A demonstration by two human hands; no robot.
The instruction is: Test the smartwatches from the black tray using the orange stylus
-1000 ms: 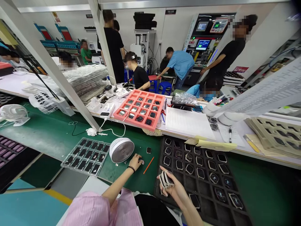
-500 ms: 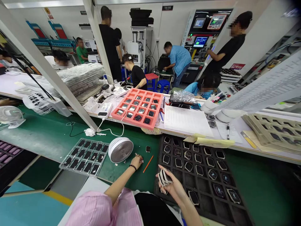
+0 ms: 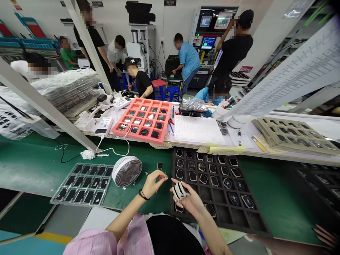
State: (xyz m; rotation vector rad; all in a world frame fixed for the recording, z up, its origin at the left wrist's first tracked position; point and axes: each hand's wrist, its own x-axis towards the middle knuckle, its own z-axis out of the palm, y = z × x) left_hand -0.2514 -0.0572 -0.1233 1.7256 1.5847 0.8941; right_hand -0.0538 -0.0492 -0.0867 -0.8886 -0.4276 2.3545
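My right hand (image 3: 190, 202) is wrapped round a small stack of watch cases (image 3: 180, 191) above the near left part of the black foam tray (image 3: 220, 221). Rows of square watches fill many of that tray's pockets. To its left, my left hand (image 3: 153, 182) is raised over the green bench, thumb and forefinger pinched together; whatever is between the fingertips is too small to make out. A single watch (image 3: 159, 165) lies on the green surface just beyond my left hand. A white round fan (image 3: 127, 171) stands left of that hand.
A clear plastic tray of black pieces (image 3: 82, 184) lies at the left. On the shelf are a pink foam tray (image 3: 142, 118), paper sheets (image 3: 199, 129) and beige trays (image 3: 294, 136). Another person's fingers (image 3: 325, 235) show at lower right. Several people are behind.
My left hand has lifted off the bench and moved toward my right hand, which still holds the stack. The view has shifted to the right. Another person's fingers have appeared at lower right.
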